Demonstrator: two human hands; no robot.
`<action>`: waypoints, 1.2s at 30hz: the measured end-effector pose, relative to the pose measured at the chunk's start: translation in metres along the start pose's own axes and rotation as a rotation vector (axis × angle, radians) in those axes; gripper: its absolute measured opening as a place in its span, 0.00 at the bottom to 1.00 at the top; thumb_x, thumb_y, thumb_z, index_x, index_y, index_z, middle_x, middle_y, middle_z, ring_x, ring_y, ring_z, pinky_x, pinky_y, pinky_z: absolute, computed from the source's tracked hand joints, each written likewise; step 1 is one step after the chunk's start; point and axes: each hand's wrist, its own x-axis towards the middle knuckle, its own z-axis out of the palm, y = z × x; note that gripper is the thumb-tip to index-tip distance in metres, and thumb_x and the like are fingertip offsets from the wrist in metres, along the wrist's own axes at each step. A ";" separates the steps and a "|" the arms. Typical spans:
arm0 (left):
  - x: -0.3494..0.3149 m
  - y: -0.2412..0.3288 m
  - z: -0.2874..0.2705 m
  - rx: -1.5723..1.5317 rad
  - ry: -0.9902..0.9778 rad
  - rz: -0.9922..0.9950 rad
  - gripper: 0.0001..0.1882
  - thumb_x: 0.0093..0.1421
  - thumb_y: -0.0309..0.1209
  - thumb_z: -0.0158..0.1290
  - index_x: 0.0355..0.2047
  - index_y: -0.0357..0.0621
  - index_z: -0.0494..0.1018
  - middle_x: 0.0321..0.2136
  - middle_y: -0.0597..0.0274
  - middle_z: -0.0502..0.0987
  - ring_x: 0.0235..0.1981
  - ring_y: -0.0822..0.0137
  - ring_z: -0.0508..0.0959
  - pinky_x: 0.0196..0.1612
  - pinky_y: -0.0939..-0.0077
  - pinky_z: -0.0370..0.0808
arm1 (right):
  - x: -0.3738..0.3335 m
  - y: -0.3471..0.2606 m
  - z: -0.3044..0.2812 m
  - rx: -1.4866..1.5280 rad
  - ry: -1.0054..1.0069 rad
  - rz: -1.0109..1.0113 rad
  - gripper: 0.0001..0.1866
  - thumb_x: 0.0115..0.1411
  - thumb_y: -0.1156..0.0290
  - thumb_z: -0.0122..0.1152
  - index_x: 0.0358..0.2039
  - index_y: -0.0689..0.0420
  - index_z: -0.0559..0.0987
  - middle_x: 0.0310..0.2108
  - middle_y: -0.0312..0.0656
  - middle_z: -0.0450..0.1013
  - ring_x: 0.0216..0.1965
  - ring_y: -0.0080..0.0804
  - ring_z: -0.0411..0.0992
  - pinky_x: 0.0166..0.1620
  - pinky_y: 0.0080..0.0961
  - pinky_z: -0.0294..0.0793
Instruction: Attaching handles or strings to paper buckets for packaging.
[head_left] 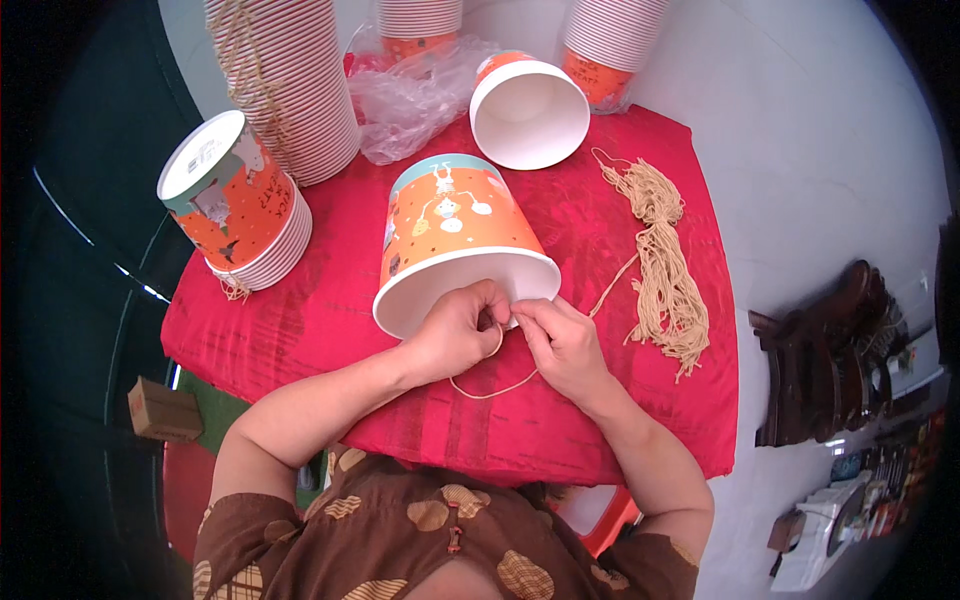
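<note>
In front of us the orange bucket lies tipped on the red-covered table, mouth toward us. At the six o'clock side of its rim, our left hand is pinched on the tan cord; toward five, our right hand is clamped on it too. From the bucket, the cord hank lies at three o'clock, a short bucket stack at nine.

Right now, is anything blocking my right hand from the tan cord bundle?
Nothing visible does: between your right hand and the cord bundle lies only red tablecloth, with a cord strand running across it.
</note>
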 end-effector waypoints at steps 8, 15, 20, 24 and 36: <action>-0.003 0.015 0.005 0.374 0.048 0.243 0.12 0.51 0.15 0.50 0.36 0.37 0.68 0.30 0.49 0.73 0.33 0.50 0.77 0.36 0.61 0.74 | -0.001 0.008 0.009 -0.053 0.085 -0.015 0.06 0.57 0.80 0.57 0.36 0.62 0.78 0.27 0.54 0.73 0.29 0.54 0.75 0.31 0.42 0.74; 0.002 0.012 0.005 0.634 0.082 0.445 0.11 0.51 0.16 0.51 0.37 0.37 0.69 0.33 0.48 0.72 0.35 0.44 0.76 0.36 0.55 0.75 | -0.001 0.009 0.011 -0.098 0.065 0.035 0.06 0.56 0.79 0.56 0.36 0.62 0.77 0.26 0.55 0.73 0.28 0.56 0.74 0.31 0.46 0.74; 0.001 0.006 0.005 0.904 0.101 0.461 0.13 0.51 0.21 0.53 0.38 0.35 0.69 0.32 0.48 0.71 0.36 0.47 0.76 0.34 0.55 0.77 | -0.002 0.014 0.014 -0.104 0.090 0.015 0.11 0.57 0.79 0.55 0.40 0.62 0.78 0.27 0.57 0.74 0.29 0.55 0.75 0.33 0.45 0.76; 0.002 0.007 0.006 0.947 0.120 0.485 0.13 0.52 0.23 0.53 0.38 0.34 0.68 0.33 0.48 0.71 0.34 0.47 0.77 0.32 0.56 0.77 | -0.002 0.014 0.013 -0.092 0.083 0.023 0.14 0.57 0.78 0.55 0.44 0.63 0.79 0.30 0.57 0.76 0.31 0.54 0.76 0.35 0.43 0.77; 0.004 0.004 0.004 0.782 0.133 0.396 0.07 0.60 0.27 0.52 0.35 0.37 0.66 0.28 0.45 0.75 0.29 0.46 0.78 0.30 0.54 0.75 | 0.000 0.012 0.004 0.010 0.032 0.036 0.11 0.60 0.78 0.54 0.43 0.64 0.78 0.33 0.58 0.76 0.35 0.55 0.77 0.37 0.42 0.77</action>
